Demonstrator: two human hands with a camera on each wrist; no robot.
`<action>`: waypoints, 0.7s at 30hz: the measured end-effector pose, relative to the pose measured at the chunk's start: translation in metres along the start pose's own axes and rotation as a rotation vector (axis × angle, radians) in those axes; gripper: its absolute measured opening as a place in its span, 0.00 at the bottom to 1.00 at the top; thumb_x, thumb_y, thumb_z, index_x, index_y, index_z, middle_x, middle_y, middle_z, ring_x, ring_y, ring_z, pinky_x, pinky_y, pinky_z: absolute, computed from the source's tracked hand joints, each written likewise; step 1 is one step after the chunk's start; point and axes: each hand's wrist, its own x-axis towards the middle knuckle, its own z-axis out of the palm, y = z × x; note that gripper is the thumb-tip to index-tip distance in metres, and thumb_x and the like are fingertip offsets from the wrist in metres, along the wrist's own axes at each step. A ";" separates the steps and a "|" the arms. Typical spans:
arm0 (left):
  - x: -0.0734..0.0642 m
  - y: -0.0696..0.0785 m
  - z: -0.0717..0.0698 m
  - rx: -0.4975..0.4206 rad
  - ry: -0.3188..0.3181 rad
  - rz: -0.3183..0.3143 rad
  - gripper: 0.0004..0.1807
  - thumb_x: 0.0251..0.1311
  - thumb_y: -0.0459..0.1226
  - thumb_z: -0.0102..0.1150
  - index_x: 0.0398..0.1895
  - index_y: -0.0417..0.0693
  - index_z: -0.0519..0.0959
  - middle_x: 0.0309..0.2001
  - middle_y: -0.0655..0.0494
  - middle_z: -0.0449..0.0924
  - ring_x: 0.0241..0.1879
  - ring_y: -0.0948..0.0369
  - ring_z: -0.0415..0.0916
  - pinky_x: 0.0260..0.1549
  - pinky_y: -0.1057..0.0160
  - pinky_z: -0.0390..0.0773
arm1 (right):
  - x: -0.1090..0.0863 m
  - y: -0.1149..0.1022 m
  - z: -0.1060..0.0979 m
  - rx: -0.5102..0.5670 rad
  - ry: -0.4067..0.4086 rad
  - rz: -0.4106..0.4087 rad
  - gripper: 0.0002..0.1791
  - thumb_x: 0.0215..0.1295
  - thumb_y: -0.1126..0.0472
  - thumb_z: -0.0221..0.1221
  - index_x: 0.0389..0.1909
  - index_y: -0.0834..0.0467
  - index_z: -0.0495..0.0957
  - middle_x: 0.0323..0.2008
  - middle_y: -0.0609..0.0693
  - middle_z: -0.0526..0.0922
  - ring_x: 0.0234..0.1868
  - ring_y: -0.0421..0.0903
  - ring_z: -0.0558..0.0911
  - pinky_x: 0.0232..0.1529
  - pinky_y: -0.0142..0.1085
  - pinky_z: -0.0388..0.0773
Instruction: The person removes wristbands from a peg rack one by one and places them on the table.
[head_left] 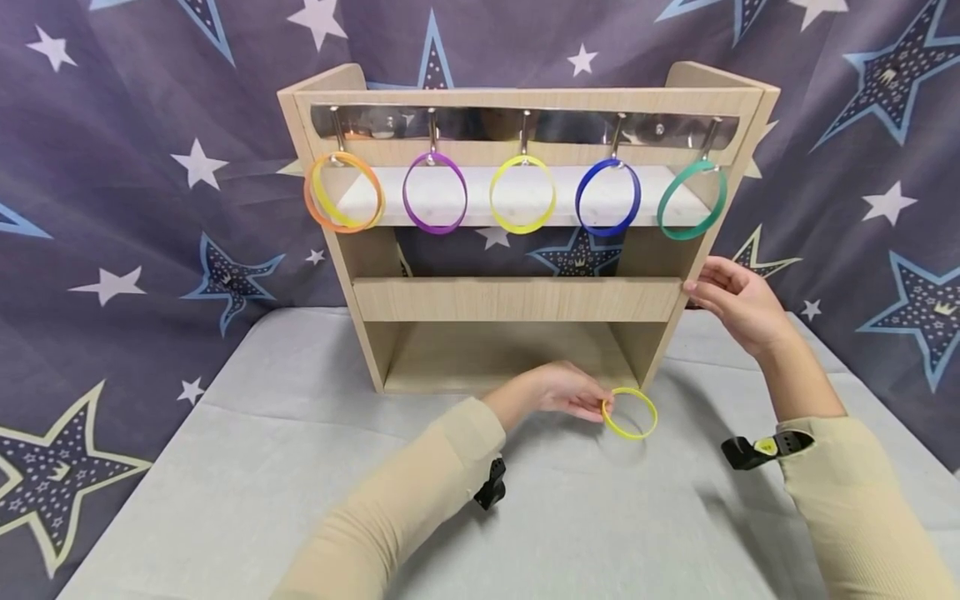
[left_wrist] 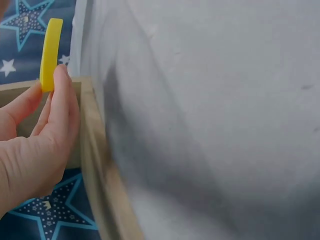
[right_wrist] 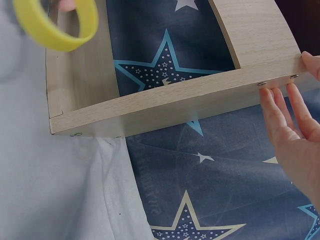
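My left hand point(head_left: 566, 390) pinches a yellow ring point(head_left: 652, 425) between thumb and fingers, above the cloth near the rack's lower right front. In the left wrist view, the ring point(left_wrist: 51, 52) shows edge-on at the fingertips. At the wooden rack's point(head_left: 517, 300) right side is my right hand point(head_left: 738, 304); the right wrist view shows its fairly straight fingers point(right_wrist: 272, 107) touching the outer face of the side panel point(right_wrist: 165, 110), the thumb at its edge. From the rack's hooks hang an orange ring point(head_left: 308, 200) with a yellow one, then purple point(head_left: 406, 200), yellow, blue and green rings.
A metal strip point(head_left: 480, 125) carries the hooks, with a white shelf point(head_left: 480, 187) behind the rings. Grey cloth point(head_left: 600, 517) covers the table under the rack. Behind stands a dark curtain point(head_left: 172, 250) with stars. Each wrist wears a black strap point(head_left: 791, 443).
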 end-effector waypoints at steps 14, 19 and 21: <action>0.006 -0.018 0.013 0.008 0.092 0.001 0.14 0.63 0.25 0.54 0.48 0.21 0.76 0.20 0.51 0.76 0.23 0.62 0.75 0.57 0.57 0.80 | -0.001 -0.001 0.000 -0.029 0.018 0.012 0.14 0.66 0.70 0.56 0.49 0.52 0.76 0.41 0.40 0.81 0.43 0.34 0.80 0.46 0.19 0.79; 0.004 -0.020 0.018 0.065 0.137 0.003 0.11 0.60 0.24 0.57 0.43 0.21 0.78 0.23 0.46 0.80 0.23 0.62 0.77 0.51 0.59 0.84 | -0.001 -0.002 0.001 -0.041 0.021 0.021 0.14 0.66 0.69 0.56 0.49 0.51 0.76 0.41 0.40 0.81 0.43 0.34 0.80 0.47 0.18 0.78; 0.002 -0.020 0.019 0.098 0.161 0.001 0.09 0.59 0.25 0.59 0.40 0.23 0.80 0.27 0.42 0.83 0.23 0.61 0.78 0.47 0.59 0.86 | -0.001 -0.002 0.001 -0.043 0.021 0.022 0.14 0.66 0.69 0.57 0.49 0.51 0.76 0.41 0.40 0.81 0.43 0.34 0.80 0.47 0.18 0.78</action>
